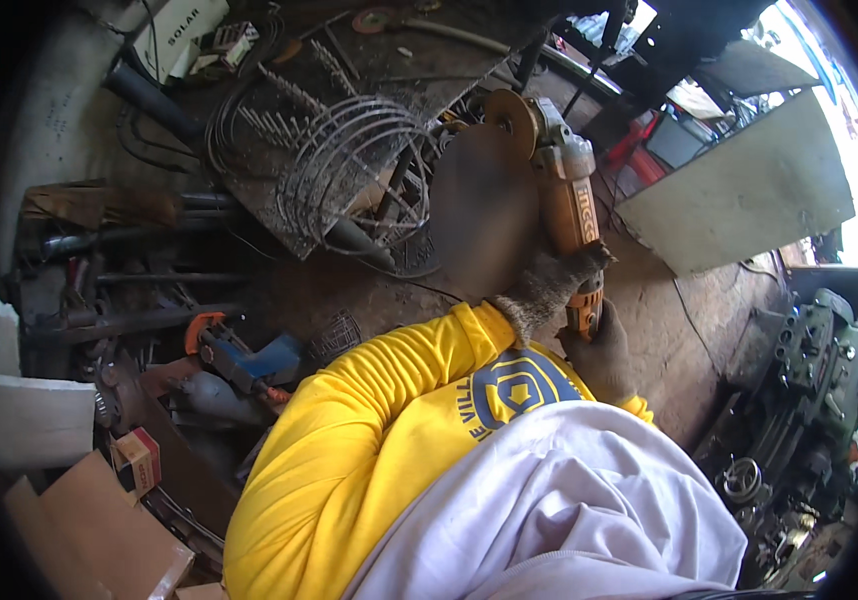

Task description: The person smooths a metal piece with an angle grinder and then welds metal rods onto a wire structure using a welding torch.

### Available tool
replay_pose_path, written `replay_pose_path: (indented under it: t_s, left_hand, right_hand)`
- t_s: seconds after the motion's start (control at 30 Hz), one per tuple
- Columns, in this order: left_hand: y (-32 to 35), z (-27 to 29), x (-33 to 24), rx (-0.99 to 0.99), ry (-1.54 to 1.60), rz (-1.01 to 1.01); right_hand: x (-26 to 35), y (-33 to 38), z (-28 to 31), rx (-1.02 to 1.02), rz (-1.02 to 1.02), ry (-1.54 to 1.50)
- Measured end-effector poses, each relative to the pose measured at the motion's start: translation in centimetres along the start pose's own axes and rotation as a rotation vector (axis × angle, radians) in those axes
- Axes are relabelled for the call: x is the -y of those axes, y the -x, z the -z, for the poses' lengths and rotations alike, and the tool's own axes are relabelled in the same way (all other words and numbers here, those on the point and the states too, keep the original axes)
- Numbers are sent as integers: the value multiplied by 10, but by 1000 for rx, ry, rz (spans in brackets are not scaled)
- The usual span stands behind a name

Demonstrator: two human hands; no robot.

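Two gloved hands on one orange grinder (567, 205), right of centre in the frame. At far left, only clutter: cardboard (99, 530) in the lower left corner, a blue drill (249, 362) above it at centre left, bent wire rings (349, 165) on a metal plate in the upper middle. Then the yellow sleeve (369, 430), crossing from the lower middle up toward the tool. Left hand (549, 285) in a grey glove, wrapped closed round the lower body of the grinder, fingers curled over it. Right hand (601, 355) in a dark glove just below, closed on the tail end of the handle. Long axis of the grinder running nearly straight up the frame, leaning slightly left, away from both hands. Disc (509, 118) at the far upper end, tilted on edge, beside a dark round metal sheet (479, 215) at its left; touching or apart, impossible to tell. Left hand nearer the disc.
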State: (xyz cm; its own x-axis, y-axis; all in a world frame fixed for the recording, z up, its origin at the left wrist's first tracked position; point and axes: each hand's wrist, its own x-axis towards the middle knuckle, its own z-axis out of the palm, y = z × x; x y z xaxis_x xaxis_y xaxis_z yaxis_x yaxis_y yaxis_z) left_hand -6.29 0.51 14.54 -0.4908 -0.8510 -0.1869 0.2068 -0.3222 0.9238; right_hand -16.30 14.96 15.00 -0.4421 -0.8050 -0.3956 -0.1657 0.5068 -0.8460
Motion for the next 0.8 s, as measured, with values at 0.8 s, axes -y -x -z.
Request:
replay_pose_path:
  t_s: [0.8]
  left_hand:
    - [329, 176, 295, -305, -814, 1079]
  right_hand:
    - [127, -363, -18, 826, -350, -365]
